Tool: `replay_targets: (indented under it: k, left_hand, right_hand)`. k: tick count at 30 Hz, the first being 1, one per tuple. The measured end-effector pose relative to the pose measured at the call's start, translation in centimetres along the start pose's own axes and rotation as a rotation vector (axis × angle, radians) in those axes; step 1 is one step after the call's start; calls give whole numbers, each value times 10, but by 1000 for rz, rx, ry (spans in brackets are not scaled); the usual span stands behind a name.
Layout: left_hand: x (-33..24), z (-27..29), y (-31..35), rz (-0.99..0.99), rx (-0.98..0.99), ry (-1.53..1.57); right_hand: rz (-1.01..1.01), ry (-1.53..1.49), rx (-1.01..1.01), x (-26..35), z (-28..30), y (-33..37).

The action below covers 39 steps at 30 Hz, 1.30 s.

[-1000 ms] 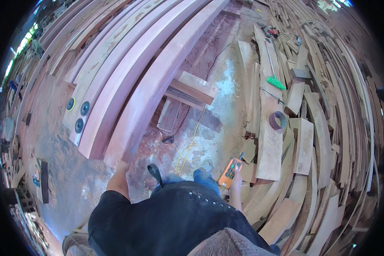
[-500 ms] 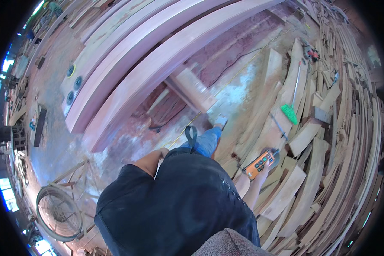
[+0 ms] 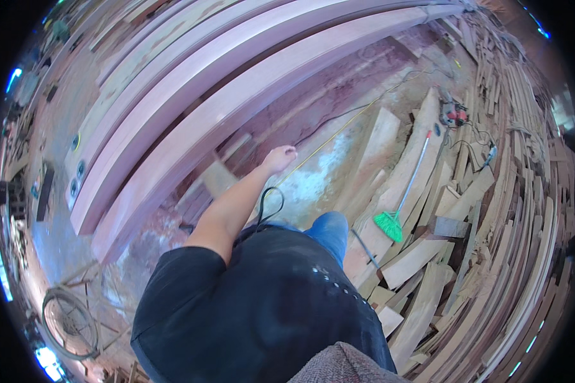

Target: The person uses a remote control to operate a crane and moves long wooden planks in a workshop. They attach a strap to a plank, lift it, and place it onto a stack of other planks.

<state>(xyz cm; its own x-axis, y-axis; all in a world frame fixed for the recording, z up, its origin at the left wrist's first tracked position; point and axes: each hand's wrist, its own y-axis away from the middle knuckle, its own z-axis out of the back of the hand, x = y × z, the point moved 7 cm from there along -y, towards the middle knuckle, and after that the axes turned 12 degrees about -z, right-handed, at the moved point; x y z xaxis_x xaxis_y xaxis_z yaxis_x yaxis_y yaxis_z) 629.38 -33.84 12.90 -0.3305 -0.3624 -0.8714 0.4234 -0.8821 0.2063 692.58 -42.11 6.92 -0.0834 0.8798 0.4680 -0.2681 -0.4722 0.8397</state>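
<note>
My left hand is stretched forward over the floor with its fingers curled closed; nothing shows in them. It is close to a yellow cord on the ground and right of the nearest long wooden beam. A dark strap loop stands out at my waist, below that hand. My right hand is out of view, hidden behind my body or beyond the picture.
Several long curved beams lie side by side at the upper left. On the right are heaped planks, a green broom and a red power tool. A round fan stands at the lower left.
My left arm has swung forward from beside my waist. My right hand, which held an orange remote control, has gone out of view. The surroundings have shifted as I step ahead.
</note>
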Motion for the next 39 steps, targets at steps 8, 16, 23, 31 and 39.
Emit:
replay_targets:
  k: [8, 16, 23, 31, 39]
  left_hand:
    - [98, -62, -111, -98, 276, -231]
    - [129, -65, -177, 90, 673, -751]
    - [10, -104, -435, 282, 367, -153]
    - [-52, -84, -794, 248, 154, -31]
    - [-181, -28, -1161, -15, 75, -305]
  right_hand:
    - [-93, 37, 54, 149, -78, -131]
    - [-8, 269, 3, 429, -149, -305]
    - [250, 318, 157, 758, -231, -347]
    - [197, 191, -8, 912, -333, -445]
    - [-56, -24, -16, 1018, -403, -469]
